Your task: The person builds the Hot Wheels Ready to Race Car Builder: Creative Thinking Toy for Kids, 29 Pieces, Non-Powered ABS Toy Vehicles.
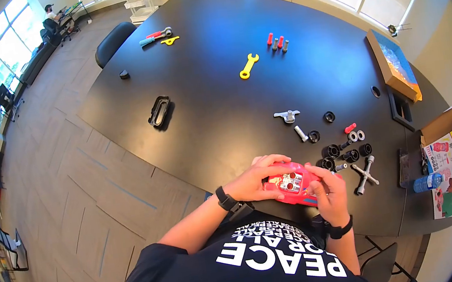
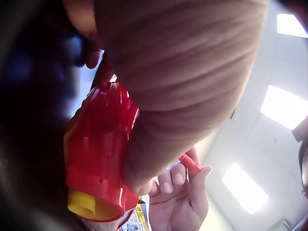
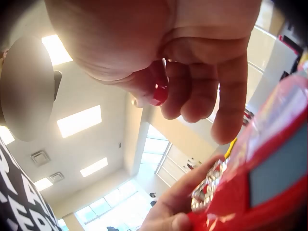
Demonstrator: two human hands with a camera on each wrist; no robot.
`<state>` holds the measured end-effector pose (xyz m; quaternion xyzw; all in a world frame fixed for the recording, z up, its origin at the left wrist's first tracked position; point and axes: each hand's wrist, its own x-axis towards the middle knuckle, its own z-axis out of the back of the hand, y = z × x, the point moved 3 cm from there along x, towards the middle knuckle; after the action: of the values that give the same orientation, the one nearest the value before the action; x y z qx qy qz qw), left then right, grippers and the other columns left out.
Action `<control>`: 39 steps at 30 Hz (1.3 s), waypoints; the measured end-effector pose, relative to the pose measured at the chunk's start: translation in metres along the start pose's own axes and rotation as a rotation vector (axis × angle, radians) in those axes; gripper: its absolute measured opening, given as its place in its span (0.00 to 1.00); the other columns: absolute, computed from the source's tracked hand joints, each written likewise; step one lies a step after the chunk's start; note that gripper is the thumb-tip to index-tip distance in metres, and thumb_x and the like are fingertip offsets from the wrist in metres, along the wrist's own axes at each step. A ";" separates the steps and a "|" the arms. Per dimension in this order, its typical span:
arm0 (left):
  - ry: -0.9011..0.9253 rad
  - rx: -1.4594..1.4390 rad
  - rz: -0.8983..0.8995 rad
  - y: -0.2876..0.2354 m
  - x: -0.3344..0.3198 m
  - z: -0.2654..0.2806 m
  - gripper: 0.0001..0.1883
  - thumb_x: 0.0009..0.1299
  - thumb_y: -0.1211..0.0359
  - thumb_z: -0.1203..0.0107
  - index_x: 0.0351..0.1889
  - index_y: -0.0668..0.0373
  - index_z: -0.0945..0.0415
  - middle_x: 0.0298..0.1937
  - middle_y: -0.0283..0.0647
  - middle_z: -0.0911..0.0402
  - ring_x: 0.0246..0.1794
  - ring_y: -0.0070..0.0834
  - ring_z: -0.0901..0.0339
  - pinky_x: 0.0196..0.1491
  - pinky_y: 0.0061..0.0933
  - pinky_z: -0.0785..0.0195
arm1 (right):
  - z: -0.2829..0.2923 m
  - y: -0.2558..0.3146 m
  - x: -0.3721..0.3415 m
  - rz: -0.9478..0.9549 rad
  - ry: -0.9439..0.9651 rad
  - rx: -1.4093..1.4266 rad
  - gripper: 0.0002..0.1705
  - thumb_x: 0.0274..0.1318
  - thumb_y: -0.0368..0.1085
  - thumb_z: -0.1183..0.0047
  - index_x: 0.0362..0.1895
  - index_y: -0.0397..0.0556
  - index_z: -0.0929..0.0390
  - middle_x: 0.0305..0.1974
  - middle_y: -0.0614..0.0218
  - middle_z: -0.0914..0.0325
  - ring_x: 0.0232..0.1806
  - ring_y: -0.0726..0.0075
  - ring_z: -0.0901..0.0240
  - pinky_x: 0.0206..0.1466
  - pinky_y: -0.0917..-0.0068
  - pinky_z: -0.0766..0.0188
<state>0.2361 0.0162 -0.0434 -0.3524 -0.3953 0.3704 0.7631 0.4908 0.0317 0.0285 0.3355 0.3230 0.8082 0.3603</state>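
Observation:
A red toy car (image 1: 305,194) with a silver engine piece (image 1: 290,183) on top is held over the table's near edge. My left hand (image 1: 251,182) grips the car, thumb on one side and fingers across the other. At one end of the body, a yellow part (image 2: 82,202) shows in the left wrist view. My right hand (image 1: 331,194) is beside the car's other end. Between its thumb and index finger it pinches a red toy bolt (image 2: 191,164), whose threaded shaft shows in the left wrist view. The bolt's red end (image 3: 159,95) also appears in the right wrist view.
Black wheels (image 1: 330,152), a grey cross-shaped wrench (image 1: 365,175) and a loose red bolt (image 1: 350,128) lie right of the car. Farther back are a yellow wrench (image 1: 249,66) and several standing bolts (image 1: 276,43). A water bottle (image 1: 428,182) and printed box (image 1: 447,163) are at right.

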 end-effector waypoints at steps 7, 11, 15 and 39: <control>-0.020 -0.019 -0.005 -0.001 0.001 0.000 0.43 0.65 0.52 0.19 0.80 0.47 0.21 0.81 0.44 0.26 0.82 0.47 0.33 0.83 0.51 0.46 | -0.014 -0.015 -0.011 -0.190 -0.109 0.587 0.16 0.80 0.28 0.42 0.66 0.44 0.25 0.44 0.70 0.19 0.41 0.80 0.23 0.48 0.80 0.26; -0.014 -0.002 -0.023 0.003 0.001 -0.001 0.45 0.65 0.50 0.18 0.81 0.46 0.22 0.82 0.44 0.26 0.82 0.47 0.33 0.82 0.51 0.45 | -0.013 -0.008 -0.010 -0.163 -0.096 0.423 0.14 0.78 0.28 0.39 0.63 0.43 0.19 0.46 0.71 0.20 0.44 0.81 0.21 0.47 0.80 0.25; -0.006 0.011 -0.031 -0.001 0.001 0.000 0.48 0.62 0.48 0.17 0.81 0.46 0.23 0.82 0.45 0.26 0.82 0.47 0.33 0.82 0.52 0.46 | -0.016 -0.012 -0.010 -0.171 -0.039 0.353 0.11 0.76 0.29 0.36 0.58 0.41 0.13 0.51 0.67 0.20 0.45 0.78 0.19 0.46 0.81 0.25; -0.014 0.015 0.038 -0.009 0.005 0.002 0.45 0.56 0.53 0.13 0.75 0.46 0.17 0.80 0.44 0.24 0.80 0.47 0.30 0.82 0.51 0.43 | -0.015 -0.004 -0.004 -0.082 -0.224 0.420 0.17 0.73 0.20 0.38 0.62 0.39 0.15 0.59 0.55 0.14 0.57 0.63 0.12 0.59 0.69 0.14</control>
<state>0.2389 0.0166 -0.0333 -0.3517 -0.3911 0.3902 0.7557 0.4829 0.0260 0.0160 0.4773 0.4554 0.6656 0.3489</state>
